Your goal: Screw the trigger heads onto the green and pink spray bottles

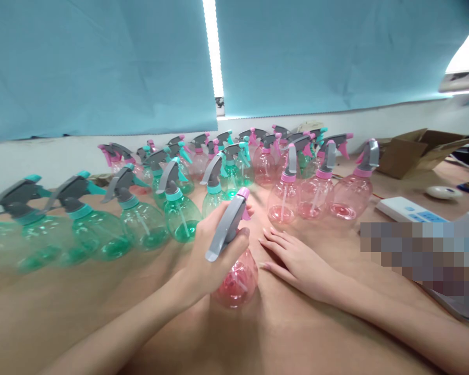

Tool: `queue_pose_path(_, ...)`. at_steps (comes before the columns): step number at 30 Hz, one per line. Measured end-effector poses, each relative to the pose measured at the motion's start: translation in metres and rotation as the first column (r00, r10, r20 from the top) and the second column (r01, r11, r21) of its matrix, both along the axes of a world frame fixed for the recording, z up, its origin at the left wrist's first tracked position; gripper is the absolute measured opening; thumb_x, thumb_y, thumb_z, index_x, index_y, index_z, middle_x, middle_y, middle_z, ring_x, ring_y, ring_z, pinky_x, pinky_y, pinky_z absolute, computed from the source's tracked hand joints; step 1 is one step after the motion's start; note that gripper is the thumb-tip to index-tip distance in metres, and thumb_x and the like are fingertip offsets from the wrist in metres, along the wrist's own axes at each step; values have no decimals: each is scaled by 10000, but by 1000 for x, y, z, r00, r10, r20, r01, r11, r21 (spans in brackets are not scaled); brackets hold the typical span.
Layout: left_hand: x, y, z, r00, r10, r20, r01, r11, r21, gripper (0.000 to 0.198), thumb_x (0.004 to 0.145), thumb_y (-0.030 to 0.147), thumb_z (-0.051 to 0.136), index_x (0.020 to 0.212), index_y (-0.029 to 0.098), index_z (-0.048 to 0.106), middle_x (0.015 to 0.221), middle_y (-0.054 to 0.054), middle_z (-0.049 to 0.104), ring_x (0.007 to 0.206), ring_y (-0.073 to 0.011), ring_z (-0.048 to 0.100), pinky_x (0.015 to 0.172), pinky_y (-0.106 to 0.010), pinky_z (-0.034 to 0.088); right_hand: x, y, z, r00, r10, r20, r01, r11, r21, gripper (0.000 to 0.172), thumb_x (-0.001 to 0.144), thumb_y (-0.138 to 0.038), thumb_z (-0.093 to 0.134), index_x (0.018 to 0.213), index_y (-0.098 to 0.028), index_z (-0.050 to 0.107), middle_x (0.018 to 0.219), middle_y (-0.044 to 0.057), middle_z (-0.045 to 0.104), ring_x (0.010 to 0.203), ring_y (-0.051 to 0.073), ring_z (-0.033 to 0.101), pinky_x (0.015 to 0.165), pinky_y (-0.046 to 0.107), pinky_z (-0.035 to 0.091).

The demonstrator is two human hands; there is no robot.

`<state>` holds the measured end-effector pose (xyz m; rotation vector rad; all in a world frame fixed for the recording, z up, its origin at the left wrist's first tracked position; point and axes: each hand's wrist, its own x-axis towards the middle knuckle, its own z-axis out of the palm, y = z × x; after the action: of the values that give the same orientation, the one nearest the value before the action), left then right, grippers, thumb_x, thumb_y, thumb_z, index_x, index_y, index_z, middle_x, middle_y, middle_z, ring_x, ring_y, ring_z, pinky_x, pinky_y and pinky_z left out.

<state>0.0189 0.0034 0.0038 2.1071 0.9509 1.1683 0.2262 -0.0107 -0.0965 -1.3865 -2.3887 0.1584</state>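
My left hand [214, 250] is wrapped round the neck of a pink spray bottle [236, 284] with a grey and pink trigger head, low in the middle of the view. To its right, my right hand [293, 255] lies with fingers spread on the brown table [172, 333], holding nothing. Green spray bottles [182, 216] stand in a row to the left. Three pink spray bottles [312, 195] stand beyond my right hand. The lower part of my left hand's fingers is partly hidden behind the grey trigger head.
More pink and green bottles [264, 166] crowd the back by the white wall. An open cardboard box [406, 153], a white mouse [443, 192] and a white device with blue markings [410, 211] are at the right. Blue curtains [101, 62] hang behind.
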Motion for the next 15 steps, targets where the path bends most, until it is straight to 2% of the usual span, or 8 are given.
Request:
queue_pose_path(4, -1, -2, 3, 1000, -7, -4, 7, 1000, 21, 144, 780, 181, 502, 908, 220, 555, 726, 11, 535, 581, -139, 465, 610, -305, 410, 0, 0, 0, 1000, 10, -11, -10, 1000, -7, 555, 981, -518, 453, 1345, -119, 582, 1420, 160, 546, 1369, 333, 437, 1104, 542, 393)
queue_pose_path(9, -1, -3, 8, 1000, -23, -13, 23, 1000, -12, 44, 714, 188, 482, 719, 213, 446, 716, -6, 548, 640, -164, 530, 607, -314, 422, 0, 1, 1, 1000, 22, 10, -22, 1000, 5, 566, 986, -518, 441, 1342, -101, 580, 1409, 168, 555, 1357, 334, 453, 1103, 534, 396)
queue_pose_path(15, -2, -4, 8, 999, -53, 0, 53, 999, 5, 75, 692, 153, 466, 731, 217, 461, 720, 1, 545, 645, -162, 536, 595, -314, 413, 1, 1, -1, 1000, 27, 2, -27, 999, 18, 542, 985, -504, 448, 1347, -123, 582, 1426, 167, 537, 1369, 336, 436, 1112, 537, 386)
